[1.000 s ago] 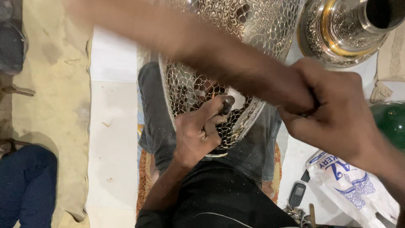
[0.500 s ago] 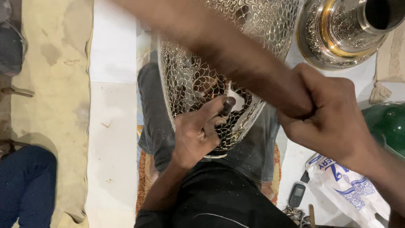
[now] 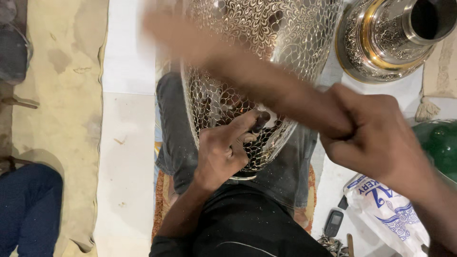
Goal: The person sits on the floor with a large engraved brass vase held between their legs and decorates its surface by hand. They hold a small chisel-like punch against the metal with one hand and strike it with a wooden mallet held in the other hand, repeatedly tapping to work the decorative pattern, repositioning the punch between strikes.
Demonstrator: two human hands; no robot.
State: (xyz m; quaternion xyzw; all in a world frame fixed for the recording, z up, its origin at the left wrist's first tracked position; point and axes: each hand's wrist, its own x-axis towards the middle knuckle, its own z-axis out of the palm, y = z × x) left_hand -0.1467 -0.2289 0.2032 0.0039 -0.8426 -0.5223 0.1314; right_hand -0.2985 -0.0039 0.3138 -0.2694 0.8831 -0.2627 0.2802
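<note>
A small dark punch (image 3: pixel 261 123) is pinched by the left hand (image 3: pixel 223 154) and pressed against the pierced metal vessel (image 3: pixel 247 71), which is laid across the lap. A blurred handle (image 3: pixel 247 78) is clenched in the right hand (image 3: pixel 376 138). An engraved vase (image 3: pixel 381 43) is seen near the floor's top right corner, and a printed bag (image 3: pixel 390 209) at the lower right.

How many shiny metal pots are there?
2. The pierced metal vessel rests on the person's lap, with the left hand against it. The silver and gold vase stands top right. Others may lie outside the view.
</note>
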